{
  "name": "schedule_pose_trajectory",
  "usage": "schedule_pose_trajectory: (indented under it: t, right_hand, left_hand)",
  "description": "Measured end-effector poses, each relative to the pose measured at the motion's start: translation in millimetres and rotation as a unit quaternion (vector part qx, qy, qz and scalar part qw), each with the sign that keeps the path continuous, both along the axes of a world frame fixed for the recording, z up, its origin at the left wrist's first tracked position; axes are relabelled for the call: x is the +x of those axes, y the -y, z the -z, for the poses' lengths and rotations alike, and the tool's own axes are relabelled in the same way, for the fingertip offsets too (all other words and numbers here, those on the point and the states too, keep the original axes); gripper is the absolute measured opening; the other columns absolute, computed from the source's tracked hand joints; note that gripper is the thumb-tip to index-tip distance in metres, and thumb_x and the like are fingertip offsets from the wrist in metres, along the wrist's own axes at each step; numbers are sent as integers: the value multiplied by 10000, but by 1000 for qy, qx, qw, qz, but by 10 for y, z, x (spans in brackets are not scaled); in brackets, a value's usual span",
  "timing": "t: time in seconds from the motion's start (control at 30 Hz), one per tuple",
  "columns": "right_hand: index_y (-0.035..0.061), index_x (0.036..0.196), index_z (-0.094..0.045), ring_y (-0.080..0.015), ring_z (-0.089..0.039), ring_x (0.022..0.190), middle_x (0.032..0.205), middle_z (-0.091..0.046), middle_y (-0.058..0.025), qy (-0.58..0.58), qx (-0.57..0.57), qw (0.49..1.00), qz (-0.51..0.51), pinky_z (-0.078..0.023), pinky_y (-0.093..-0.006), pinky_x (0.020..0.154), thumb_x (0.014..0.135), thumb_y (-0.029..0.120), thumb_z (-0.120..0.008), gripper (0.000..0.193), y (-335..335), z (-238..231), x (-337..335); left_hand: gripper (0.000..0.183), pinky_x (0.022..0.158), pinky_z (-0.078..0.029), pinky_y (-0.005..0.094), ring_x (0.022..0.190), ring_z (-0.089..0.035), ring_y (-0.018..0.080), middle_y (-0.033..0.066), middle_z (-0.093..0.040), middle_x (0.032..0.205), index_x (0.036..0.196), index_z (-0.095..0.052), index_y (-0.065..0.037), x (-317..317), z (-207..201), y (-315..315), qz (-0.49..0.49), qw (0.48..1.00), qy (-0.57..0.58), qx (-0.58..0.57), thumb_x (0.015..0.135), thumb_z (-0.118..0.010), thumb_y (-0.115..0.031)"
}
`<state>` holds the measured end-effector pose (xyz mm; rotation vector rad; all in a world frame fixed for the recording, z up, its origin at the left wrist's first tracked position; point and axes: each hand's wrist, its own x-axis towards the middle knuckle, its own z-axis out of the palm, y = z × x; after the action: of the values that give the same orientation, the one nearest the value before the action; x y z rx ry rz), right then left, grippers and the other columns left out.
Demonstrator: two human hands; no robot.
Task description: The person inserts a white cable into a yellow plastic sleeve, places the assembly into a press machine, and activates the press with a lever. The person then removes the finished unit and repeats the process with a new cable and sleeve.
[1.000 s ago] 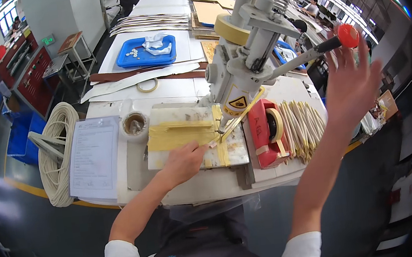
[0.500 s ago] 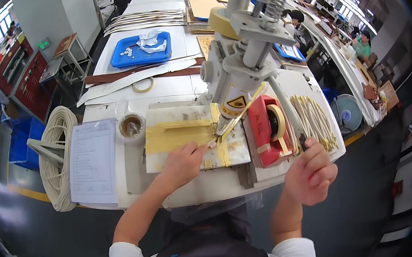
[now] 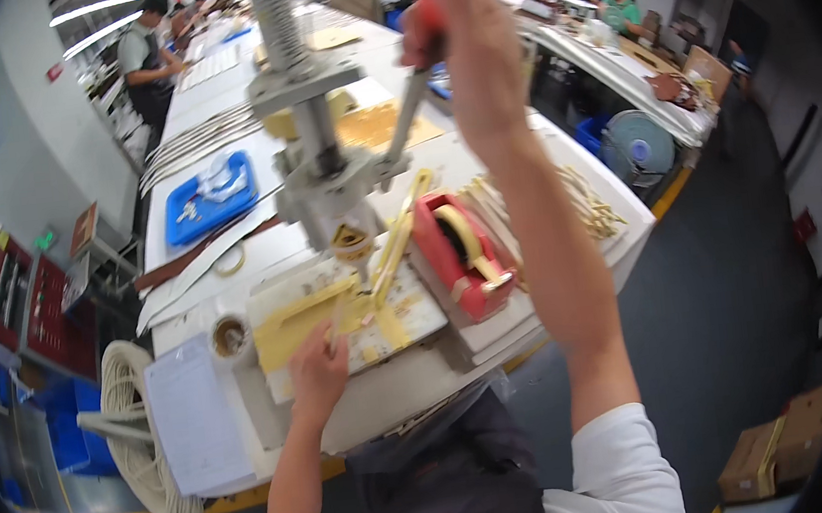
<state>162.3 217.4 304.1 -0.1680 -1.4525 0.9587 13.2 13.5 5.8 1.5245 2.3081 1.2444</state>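
My left hand (image 3: pixel 318 374) is closed in a pinch on a thin pale strip (image 3: pixel 339 322), whose far end lies near the tip of a grey hand-lever press (image 3: pixel 328 187). Beneath that tip sits a white slab (image 3: pixel 424 317), partly covered with yellow tape (image 3: pixel 285 342). High at the upper middle, my right hand (image 3: pixel 469 45) is wrapped round the end of the press lever (image 3: pixel 409 116); a bit of red shows between its fingers. Just right of the press stands a red tape dispenser (image 3: pixel 462 261) with a yellowish roll.
Cream cords (image 3: pixel 585 200) lie right of the dispenser, partly behind my forearm. A coil of cord (image 3: pixel 134 436), a printed sheet (image 3: pixel 198 419) and a tape roll (image 3: pixel 230 336) are at left. Farther back are a blue tray (image 3: pixel 210 199) and a standing person (image 3: pixel 145 64).
My right hand has swung the lever from low at the right to high at the upper middle. My left hand stays by the press tip. The whole view has turned and tilted.
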Motion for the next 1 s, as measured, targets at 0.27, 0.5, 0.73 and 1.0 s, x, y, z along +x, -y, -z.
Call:
schedule_pose_trajectory:
  t: [0.27,0.5,0.73,1.0]
  right_hand:
    - [-82,1201,-631,-496,-490,1300,1395,-492,-363,384,116,907,124,-453,-485,1084,784,9,-653,427,642,2369,243]
    - [-2,1233,-688,-486,-343,1455,1510,-403,-345,492,22,866,89,-367,-492,1177,756,56,-671,481,540,2922,36]
    - [-1,1145,-707,-462,-369,1441,1488,-446,-303,507,41,856,90,-385,-506,1155,755,68,-695,396,407,2983,-82]
    - [48,971,-700,-388,-457,1381,1373,-561,-178,465,80,876,99,-450,-481,1082,767,28,-697,206,378,3041,-18]
  left_hand:
    - [173,547,-436,434,541,-566,318,169,-577,637,1005,-682,3,-21,49,42,-20,999,-24,37,939,-659,-156]
    - [194,527,-390,364,517,-479,195,113,-527,603,1040,-698,23,19,41,3,-4,1000,-13,21,922,-684,-131]
    - [167,527,-402,392,511,-492,248,141,-524,608,871,-640,19,24,57,21,-18,999,-16,38,895,-709,-132]
    - [180,541,-410,346,536,-496,168,113,-554,621,978,-709,23,1,106,11,-13,998,-24,49,906,-704,-141]
